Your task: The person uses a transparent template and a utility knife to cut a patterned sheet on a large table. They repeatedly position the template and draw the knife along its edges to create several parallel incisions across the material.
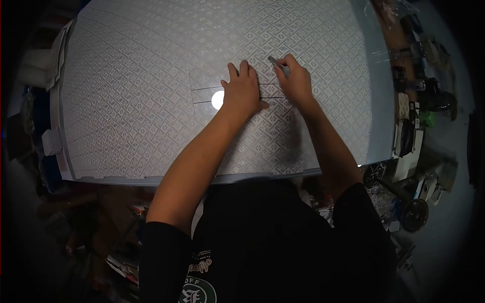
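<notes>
Patterned silvery fabric or sheet [126,116] covers the table. On it lies a clear flat sheet or ruler [202,96] with dark parallel lines and a bright glare spot. My left hand [242,91] presses down on this clear piece, fingers spread. To its right, my right hand [297,81] grips a small metallic tool [279,65] between thumb and fingers, its tip pointing up and left near the clear piece's upper right. The exact kind of tool cannot be made out.
Papers or folded sheets [59,55] line the table's left edge. Past the pale right edge [382,101] are cluttered items, among them a dark round object [415,215] at the lower right. The table's near edge [242,178] runs just before my body.
</notes>
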`<state>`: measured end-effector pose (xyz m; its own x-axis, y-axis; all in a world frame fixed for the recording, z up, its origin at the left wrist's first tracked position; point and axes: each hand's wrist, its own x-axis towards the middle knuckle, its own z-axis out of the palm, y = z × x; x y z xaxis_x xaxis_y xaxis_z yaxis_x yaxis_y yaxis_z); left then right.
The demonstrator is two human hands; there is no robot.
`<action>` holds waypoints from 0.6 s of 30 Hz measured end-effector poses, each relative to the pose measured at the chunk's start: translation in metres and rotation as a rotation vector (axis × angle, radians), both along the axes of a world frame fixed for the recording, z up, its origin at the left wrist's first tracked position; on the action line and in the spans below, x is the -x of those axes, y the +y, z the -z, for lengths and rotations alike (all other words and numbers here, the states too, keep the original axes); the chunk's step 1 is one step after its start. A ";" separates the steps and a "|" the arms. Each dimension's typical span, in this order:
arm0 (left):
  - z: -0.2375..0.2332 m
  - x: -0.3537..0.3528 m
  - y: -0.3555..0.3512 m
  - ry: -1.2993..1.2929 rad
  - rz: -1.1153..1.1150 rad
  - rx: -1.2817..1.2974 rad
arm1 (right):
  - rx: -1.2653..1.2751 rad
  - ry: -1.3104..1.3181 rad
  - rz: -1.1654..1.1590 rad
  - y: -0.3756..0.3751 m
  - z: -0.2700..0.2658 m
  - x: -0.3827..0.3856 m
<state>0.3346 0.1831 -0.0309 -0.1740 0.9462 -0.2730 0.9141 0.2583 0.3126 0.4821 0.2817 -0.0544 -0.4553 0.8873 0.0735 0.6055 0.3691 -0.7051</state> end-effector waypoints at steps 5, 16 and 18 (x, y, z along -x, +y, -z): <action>-0.019 -0.011 -0.005 0.130 -0.081 0.074 | 0.093 0.031 -0.434 0.072 -0.016 -0.019; -0.028 -0.010 -0.007 0.018 -0.196 0.139 | 0.078 -0.064 -0.963 0.101 -0.025 0.067; -0.028 -0.010 -0.007 0.039 -0.220 0.138 | 0.064 -0.008 -1.003 0.085 -0.024 0.100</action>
<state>0.3442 0.1763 -0.0028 -0.3842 0.8388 -0.3858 0.8419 0.4898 0.2266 0.3825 0.3667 -0.0307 -0.9949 0.0959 0.0322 0.0409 0.6727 -0.7388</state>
